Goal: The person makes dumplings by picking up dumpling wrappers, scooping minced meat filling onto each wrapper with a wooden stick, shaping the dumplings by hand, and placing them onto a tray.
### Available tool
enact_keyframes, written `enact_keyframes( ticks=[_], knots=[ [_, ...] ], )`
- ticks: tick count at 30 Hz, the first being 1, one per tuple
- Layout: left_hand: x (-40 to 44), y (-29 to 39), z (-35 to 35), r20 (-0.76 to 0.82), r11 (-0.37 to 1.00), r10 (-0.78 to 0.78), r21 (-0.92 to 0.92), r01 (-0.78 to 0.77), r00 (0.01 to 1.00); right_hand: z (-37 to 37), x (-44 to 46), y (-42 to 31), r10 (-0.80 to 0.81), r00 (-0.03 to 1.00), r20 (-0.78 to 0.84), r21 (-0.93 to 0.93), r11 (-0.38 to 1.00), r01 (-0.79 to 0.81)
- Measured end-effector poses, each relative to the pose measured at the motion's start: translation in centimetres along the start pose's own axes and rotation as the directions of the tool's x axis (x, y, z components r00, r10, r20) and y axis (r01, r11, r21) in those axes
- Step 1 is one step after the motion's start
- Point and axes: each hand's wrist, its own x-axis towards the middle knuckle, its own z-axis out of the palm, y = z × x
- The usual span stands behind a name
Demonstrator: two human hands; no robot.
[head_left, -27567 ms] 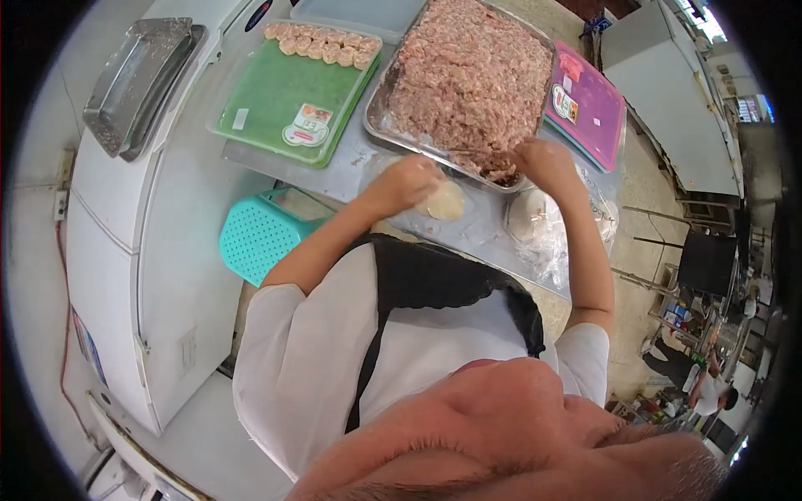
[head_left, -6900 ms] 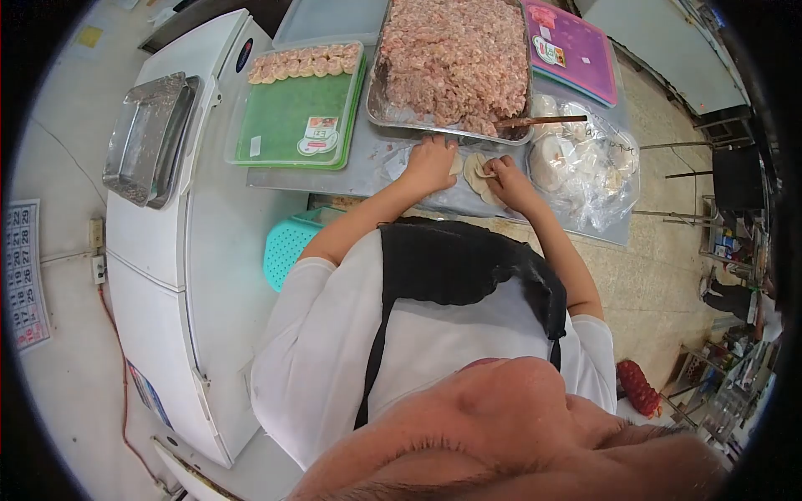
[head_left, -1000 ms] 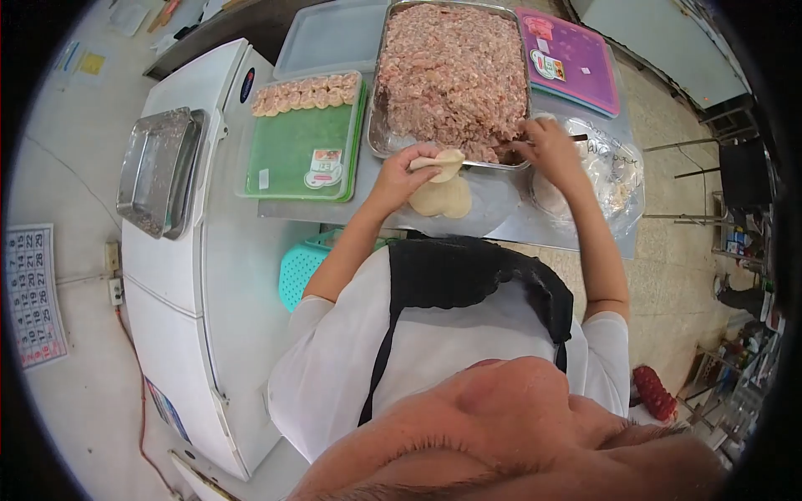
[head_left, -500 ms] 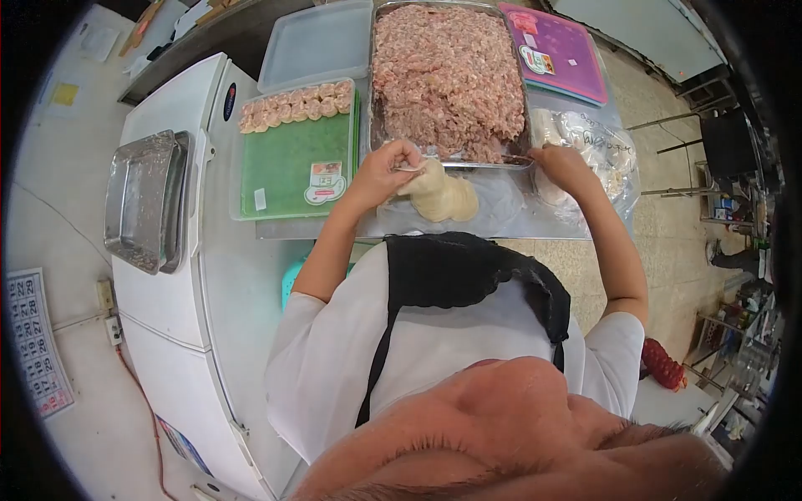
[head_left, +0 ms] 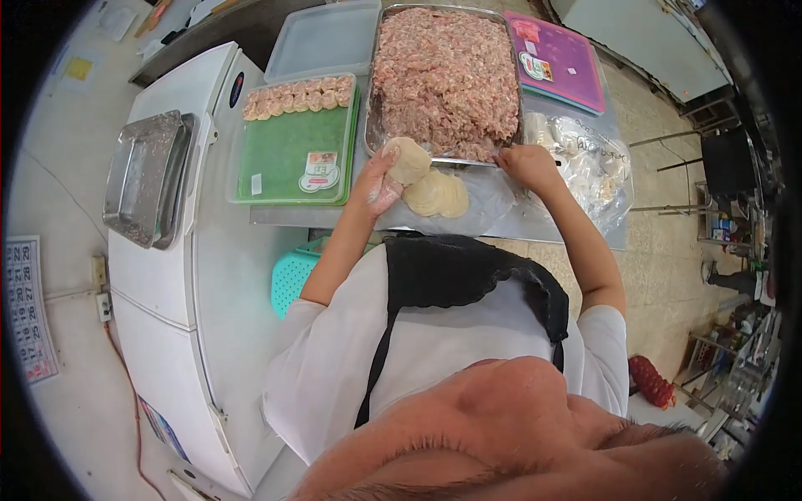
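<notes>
Left hand (head_left: 378,180), centre of frame: palm turned up, a pale round dough wrapper (head_left: 409,161) held across the fingers. Stack of wrappers (head_left: 438,194) noted just right of and below it, on the table (head_left: 555,235). Right hand (head_left: 531,167), right of centre: fingers closed, apparently on a thin dark stick (head_left: 558,163), its long axis seemingly running side to side. Minced meat (head_left: 447,75) lies above both hands in the upper middle, in a metal tray (head_left: 373,127); its lower right edge is beside the right fingertips, so the right hand is the nearer. The stick is mostly covered by the hand; its tip cannot be made out. The left thumb is hard to separate from the wrapper.
</notes>
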Motion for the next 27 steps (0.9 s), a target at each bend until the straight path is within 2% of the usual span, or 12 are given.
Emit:
enact_keyframes(
  ticks=[2, 3, 5, 6, 9, 11, 13, 14, 17, 20, 23, 27],
  knots=[
    [0.1, -0.5, -0.4, -0.030, 0.990, -0.019, -0.139, 0.015, 0.999, -0.2, -0.2, 0.7, 0.010, 1.000, -0.020, 0.163, 0.987, -0.007],
    [0.1, -0.7, -0.6, -0.044, 0.978, -0.030, -0.208, 0.020, 0.999, 0.0, -0.1, 0.8, 0.038, 0.999, -0.007, 0.332, 0.943, -0.034],
    [1.0, -1.7, -1.4, -0.124, 0.994, 0.113, 0.010, -0.112, 0.986, 0.8, 0.0, 0.9, 0.084, 0.996, 0.041, 0.633, 0.769, -0.091],
    [1.7, -2.1, -1.5, -0.153, 0.978, 0.187, 0.123, -0.169, 0.970, 0.8, 0.3, 1.0, 0.121, 0.991, 0.052, 0.694, 0.709, -0.123],
    [4.6, -2.7, 0.1, -0.225, 0.960, 0.277, 0.021, -0.279, 0.934, 0.1, 2.1, 0.6, 0.233, 0.968, 0.097, 0.822, 0.529, -0.210],
    [6.5, -2.8, 1.9, -0.187, 0.958, 0.272, -0.038, -0.284, 0.944, -1.3, 3.5, 0.0, 0.312, 0.942, 0.123, 0.861, 0.438, -0.257],
    [8.0, -2.8, 4.4, -0.204, 0.948, 0.256, -0.141, -0.287, 0.945, -2.5, 4.1, -1.6, 0.278, 0.959, -0.044, 0.902, 0.425, -0.082],
    [8.7, -2.8, 5.8, -0.240, 0.933, 0.240, -0.213, -0.292, 0.941, -2.8, 4.4, -2.3, 0.265, 0.956, -0.129, 0.909, 0.416, 0.007],
    [10.2, -1.3, 7.4, -0.206, 0.914, 0.216, -0.301, -0.272, 0.954, 0.8, 5.1, -3.4, 0.252, 0.833, -0.492, 0.695, 0.690, 0.201],
    [10.4, -0.3, 6.6, -0.137, 0.918, 0.215, -0.310, -0.248, 0.967, -1.8, 2.7, -3.3, 0.206, 0.949, -0.240, 0.717, 0.697, 0.030],
    [10.6, 0.2, 4.8, -0.174, 0.940, 0.210, -0.235, -0.247, 0.962, -4.8, 1.2, -2.1, 0.157, 0.985, -0.074, 0.519, 0.849, -0.096],
    [11.5, 0.4, 3.6, -0.190, 0.959, 0.193, -0.169, -0.226, 0.963, -7.0, 1.7, -3.8, 0.183, 0.943, -0.278, 0.315, 0.945, -0.090]
  ],
)
